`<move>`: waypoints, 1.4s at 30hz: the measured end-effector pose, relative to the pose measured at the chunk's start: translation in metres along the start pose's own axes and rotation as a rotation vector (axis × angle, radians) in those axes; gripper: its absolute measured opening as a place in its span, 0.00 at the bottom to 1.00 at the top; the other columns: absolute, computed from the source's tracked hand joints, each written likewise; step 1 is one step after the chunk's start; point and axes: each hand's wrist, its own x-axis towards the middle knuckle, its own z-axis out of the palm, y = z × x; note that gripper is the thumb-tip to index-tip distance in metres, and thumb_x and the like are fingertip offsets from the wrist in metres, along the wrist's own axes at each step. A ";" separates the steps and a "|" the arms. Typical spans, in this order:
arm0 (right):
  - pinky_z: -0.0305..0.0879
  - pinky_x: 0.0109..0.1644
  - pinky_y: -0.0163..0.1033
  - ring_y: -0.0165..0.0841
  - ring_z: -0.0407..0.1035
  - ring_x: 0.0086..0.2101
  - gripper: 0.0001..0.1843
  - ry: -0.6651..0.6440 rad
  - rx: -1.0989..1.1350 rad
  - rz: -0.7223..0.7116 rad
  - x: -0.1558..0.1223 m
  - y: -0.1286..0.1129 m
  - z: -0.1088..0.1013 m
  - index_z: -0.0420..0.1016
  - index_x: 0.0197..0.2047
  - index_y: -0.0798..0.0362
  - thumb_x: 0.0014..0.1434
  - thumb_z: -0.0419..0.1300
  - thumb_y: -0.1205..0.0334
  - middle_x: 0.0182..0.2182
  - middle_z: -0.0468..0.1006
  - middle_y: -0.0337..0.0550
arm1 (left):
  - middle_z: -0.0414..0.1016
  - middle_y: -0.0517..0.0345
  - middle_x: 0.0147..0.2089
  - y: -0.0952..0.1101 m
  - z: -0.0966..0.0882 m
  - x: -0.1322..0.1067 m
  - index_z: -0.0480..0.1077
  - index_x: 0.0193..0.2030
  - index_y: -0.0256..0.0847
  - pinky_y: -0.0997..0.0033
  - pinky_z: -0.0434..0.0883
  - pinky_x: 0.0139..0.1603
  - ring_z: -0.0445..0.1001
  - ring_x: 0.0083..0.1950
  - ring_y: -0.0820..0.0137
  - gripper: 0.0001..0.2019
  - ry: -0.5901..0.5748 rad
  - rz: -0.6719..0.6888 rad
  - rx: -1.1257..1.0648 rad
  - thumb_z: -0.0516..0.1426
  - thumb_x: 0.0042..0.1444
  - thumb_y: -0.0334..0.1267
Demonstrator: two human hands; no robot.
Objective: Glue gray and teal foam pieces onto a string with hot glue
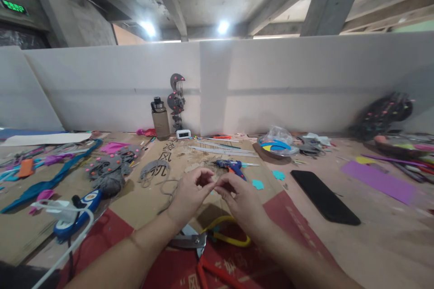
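Tabletop (389, 239) work seems midway: blue shapes (257, 184) lie cut; left hand (190, 192) and right hand (242, 195) pinch, on what I can't tell.

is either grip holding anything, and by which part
Cannot be told: the left grip and right grip meet tip to tip, and anything pinched between is too small to make out.
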 end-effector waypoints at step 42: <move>0.57 0.35 0.33 0.28 0.65 0.32 0.08 -0.525 -0.116 0.007 0.007 -0.040 0.014 0.74 0.34 0.53 0.59 0.55 0.60 0.31 0.74 0.40 | 0.66 0.61 0.19 -0.028 -0.138 0.051 0.71 0.22 0.35 0.75 0.55 0.24 0.60 0.22 0.77 0.21 0.244 -0.112 0.379 0.55 0.49 0.54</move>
